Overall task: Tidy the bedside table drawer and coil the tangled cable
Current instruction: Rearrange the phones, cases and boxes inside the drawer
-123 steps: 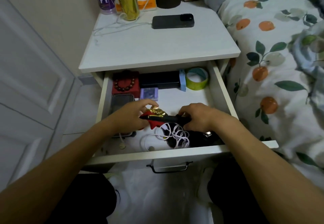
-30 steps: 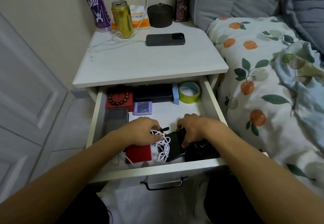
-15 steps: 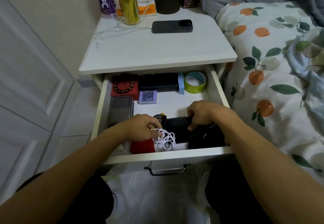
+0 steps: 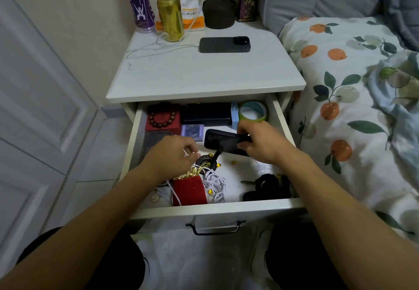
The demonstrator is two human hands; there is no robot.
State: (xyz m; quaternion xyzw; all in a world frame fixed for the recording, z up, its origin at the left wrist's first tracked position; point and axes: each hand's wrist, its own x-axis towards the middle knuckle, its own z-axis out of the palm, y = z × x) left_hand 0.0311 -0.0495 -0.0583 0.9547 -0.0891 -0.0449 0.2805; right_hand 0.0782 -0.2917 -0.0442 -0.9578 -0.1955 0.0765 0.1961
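Note:
The white drawer [image 4: 215, 209] of the bedside table stands pulled out. My right hand [image 4: 260, 142] grips a black phone [image 4: 221, 142] by its right end and holds it lifted over the middle of the drawer. My left hand [image 4: 174, 157] hovers with curled fingers beside a black round pendant [image 4: 207, 160]; whether it pinches anything is unclear. The tangled white cable [image 4: 215, 183] lies near the drawer front, partly under a red pouch with gold trim [image 4: 190, 191] and under my left wrist.
At the back of the drawer are a red box with a bead bracelet [image 4: 162, 118], a black case [image 4: 205, 114], a purple box [image 4: 192, 131] and a green tape roll [image 4: 252, 111]. Black items [image 4: 267, 186] lie front right. The tabletop holds another phone [image 4: 224, 44] and a can [image 4: 170, 16]. The bed [image 4: 351, 85] borders the right.
My right hand has lifted the black phone from the drawer's front and carried it toward the back. My left hand has moved up off the cable, leaving pouch and cable lying.

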